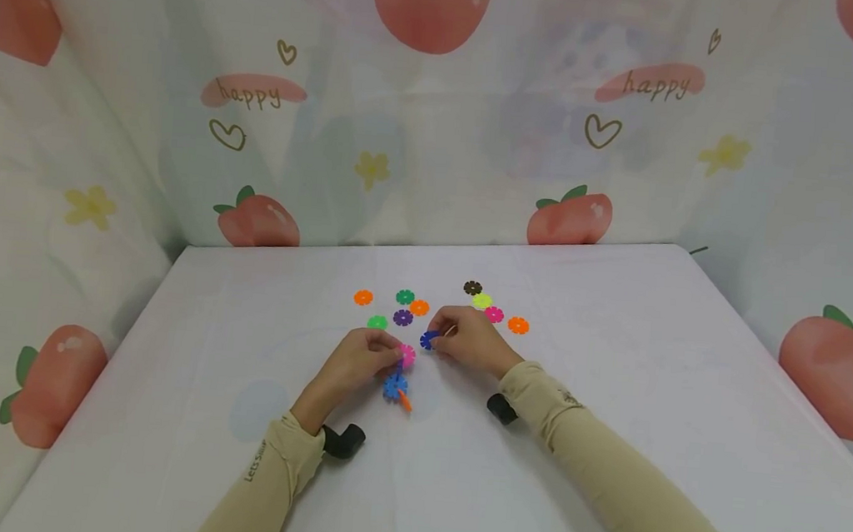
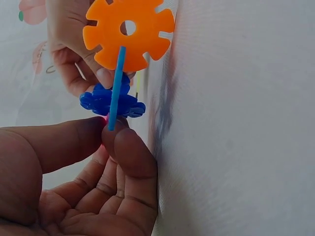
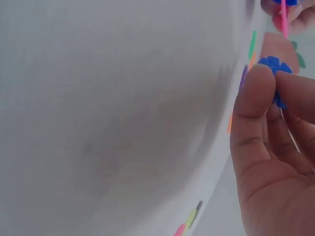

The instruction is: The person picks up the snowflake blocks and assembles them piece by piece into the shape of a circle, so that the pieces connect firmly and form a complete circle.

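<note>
My left hand [image 1: 349, 367] pinches a pink notched plastic disc [image 1: 409, 355] between thumb and fingertips. Joined below it in the head view are a light blue disc [image 1: 392, 389] and an orange disc [image 1: 405, 401]. The left wrist view shows the orange disc face-on, the light blue disc [image 2: 116, 96] edge-on, and a dark blue disc [image 2: 92, 102] at the fingertips; most of the pink one is hidden there. Just right of this chain, my right hand [image 1: 475, 342] pinches a single dark blue disc [image 1: 426, 340], partly covered by thumb and finger in the right wrist view.
Loose flat discs lie beyond the hands on the white table [image 1: 575, 478]: orange [image 1: 363, 298], green [image 1: 405, 297], purple [image 1: 396, 318] and light green [image 1: 377, 322] among them. Farther right sit brown [image 1: 467, 288], yellow [image 1: 482, 301], pink [image 1: 498, 314] and orange [image 1: 523, 327] discs. A printed curtain [image 1: 444, 134] hangs behind.
</note>
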A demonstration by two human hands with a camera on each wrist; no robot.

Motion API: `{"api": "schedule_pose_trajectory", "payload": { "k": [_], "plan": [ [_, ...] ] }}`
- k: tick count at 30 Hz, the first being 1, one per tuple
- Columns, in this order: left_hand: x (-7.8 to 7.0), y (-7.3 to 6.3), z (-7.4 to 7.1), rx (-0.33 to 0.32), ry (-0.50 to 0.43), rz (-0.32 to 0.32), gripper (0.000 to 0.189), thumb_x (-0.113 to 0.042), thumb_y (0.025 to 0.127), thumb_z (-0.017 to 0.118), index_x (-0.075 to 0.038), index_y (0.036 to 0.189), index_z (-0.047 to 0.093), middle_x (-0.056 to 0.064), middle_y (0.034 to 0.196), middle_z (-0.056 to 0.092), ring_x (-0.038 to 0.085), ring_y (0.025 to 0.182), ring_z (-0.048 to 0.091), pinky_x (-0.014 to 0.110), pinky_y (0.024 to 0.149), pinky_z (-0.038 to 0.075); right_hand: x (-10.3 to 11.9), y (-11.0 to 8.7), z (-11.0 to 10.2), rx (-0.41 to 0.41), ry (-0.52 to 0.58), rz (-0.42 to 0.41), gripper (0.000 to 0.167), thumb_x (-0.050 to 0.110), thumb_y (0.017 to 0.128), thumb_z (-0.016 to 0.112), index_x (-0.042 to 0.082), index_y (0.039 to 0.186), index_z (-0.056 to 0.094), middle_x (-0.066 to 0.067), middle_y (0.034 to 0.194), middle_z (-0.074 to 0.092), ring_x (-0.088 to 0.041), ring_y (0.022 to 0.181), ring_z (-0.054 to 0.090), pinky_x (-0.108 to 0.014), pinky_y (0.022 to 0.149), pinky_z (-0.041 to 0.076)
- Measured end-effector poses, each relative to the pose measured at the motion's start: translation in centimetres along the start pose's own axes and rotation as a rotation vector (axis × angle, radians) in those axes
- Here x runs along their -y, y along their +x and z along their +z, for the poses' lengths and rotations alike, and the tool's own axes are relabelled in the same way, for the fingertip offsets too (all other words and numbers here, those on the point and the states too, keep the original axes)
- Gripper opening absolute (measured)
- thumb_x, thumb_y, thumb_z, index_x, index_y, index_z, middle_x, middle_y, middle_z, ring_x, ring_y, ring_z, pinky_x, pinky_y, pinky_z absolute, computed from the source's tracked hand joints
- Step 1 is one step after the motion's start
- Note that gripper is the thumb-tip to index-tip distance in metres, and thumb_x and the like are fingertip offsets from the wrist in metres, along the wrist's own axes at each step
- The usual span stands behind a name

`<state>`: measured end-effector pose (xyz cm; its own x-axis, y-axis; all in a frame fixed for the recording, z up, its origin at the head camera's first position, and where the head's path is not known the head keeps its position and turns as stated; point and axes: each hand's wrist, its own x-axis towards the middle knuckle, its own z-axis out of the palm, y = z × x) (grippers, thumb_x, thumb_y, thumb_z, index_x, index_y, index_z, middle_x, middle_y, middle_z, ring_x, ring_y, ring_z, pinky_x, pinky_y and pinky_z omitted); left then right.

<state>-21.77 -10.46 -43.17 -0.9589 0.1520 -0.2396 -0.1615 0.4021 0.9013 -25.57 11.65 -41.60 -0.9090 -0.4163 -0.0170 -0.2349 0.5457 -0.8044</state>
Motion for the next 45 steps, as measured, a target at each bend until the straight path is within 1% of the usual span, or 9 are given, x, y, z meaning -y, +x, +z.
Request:
{"api": "schedule_pose_trajectory", "payload": {
  "k": [9,16,21,24,26,31,37,41,45],
  "plan": [
    [0.1,0.2,0.1,0.002,-0.016,-0.023,0.018,-0.01,0.106,0.066,0.002,0.118,0.072,0.009,0.102,0.074,0.023,0.092,0.07,0.036,0.091,0.06,0.5,-0.4,0.7,0.037,0.027,-0.018,0.006,0.0,0.097,0.074,0.005,0.101,0.073,-0.005,0.095,0.071,-0.021,0.082,0.065,-0.031,0.076,0.058],
    [0.2,0.1,-0.1,0.015,-0.006,0.003,0.017,-0.011,0.106,0.067,0.001,0.116,0.072,0.008,0.099,0.074,0.023,0.09,0.069,0.034,0.088,0.06,0.6,-0.6,1.0,0.047,0.01,-0.052,0.01,-0.003,0.096,0.073,0.007,0.098,0.076,-0.004,0.092,0.073,-0.02,0.081,0.067,-0.032,0.076,0.058],
    [0.4,0.1,-0.2,0.024,-0.012,0.037,0.014,-0.009,0.105,0.068,0.001,0.113,0.073,0.008,0.094,0.074,0.022,0.085,0.068,0.033,0.085,0.059,0.6,-0.4,1.0,0.056,-0.032,-0.134,0.013,-0.006,0.093,0.074,0.005,0.097,0.079,-0.001,0.089,0.074,-0.018,0.083,0.067,-0.032,0.079,0.058],
    [0.3,0.1,-0.3,0.026,-0.022,0.042,0.012,-0.007,0.104,0.068,0.001,0.111,0.074,0.008,0.091,0.073,0.022,0.082,0.067,0.032,0.083,0.059,0.7,-0.2,1.0,0.063,-0.059,-0.182,0.013,-0.007,0.092,0.075,0.004,0.097,0.08,0.0,0.089,0.075,-0.017,0.086,0.067,-0.033,0.084,0.058],
    [0.3,0.1,-0.3,0.023,-0.026,0.042,0.011,-0.006,0.104,0.068,0.001,0.11,0.074,0.008,0.09,0.073,0.022,0.082,0.067,0.032,0.082,0.059,0.8,-0.2,1.1,0.068,-0.067,-0.197,0.013,-0.007,0.092,0.075,0.003,0.097,0.08,-0.001,0.089,0.076,-0.018,0.087,0.067,-0.034,0.086,0.059],
    [0.2,0.2,-0.1,0.022,-0.023,0.044,0.012,-0.006,0.104,0.068,0.002,0.111,0.074,0.008,0.091,0.073,0.022,0.082,0.067,0.032,0.083,0.06,0.9,-0.3,1.0,0.059,-0.069,-0.177,0.014,-0.007,0.092,0.074,0.005,0.096,0.079,-0.002,0.091,0.075,-0.018,0.088,0.068,-0.035,0.085,0.058],
    [0.1,0.2,0.0,0.034,-0.01,0.027,0.014,-0.007,0.105,0.066,0.001,0.114,0.073,0.008,0.094,0.074,0.021,0.085,0.067,0.033,0.085,0.059,0.5,-0.5,1.0,0.065,-0.048,-0.137,0.015,-0.007,0.093,0.072,0.007,0.096,0.076,-0.006,0.096,0.075,-0.02,0.092,0.07,-0.036,0.086,0.059],
    [0.1,0.2,-0.1,0.032,0.003,0.02,0.015,-0.008,0.106,0.066,0.002,0.115,0.073,0.008,0.094,0.074,0.022,0.085,0.067,0.033,0.085,0.059,0.0,-0.5,0.8,0.047,-0.063,-0.105,0.015,-0.007,0.094,0.072,0.008,0.096,0.075,-0.004,0.096,0.075,-0.019,0.09,0.069,-0.035,0.085,0.058],
    [0.1,0.2,-0.2,0.026,0.012,0.014,0.016,-0.01,0.106,0.067,0.001,0.116,0.073,0.007,0.096,0.075,0.022,0.087,0.068,0.034,0.086,0.06,-0.3,-0.6,0.6,0.037,-0.073,-0.097,0.015,-0.006,0.095,0.072,0.008,0.096,0.076,-0.004,0.095,0.075,-0.019,0.088,0.067,-0.036,0.085,0.058]
  ]
}}
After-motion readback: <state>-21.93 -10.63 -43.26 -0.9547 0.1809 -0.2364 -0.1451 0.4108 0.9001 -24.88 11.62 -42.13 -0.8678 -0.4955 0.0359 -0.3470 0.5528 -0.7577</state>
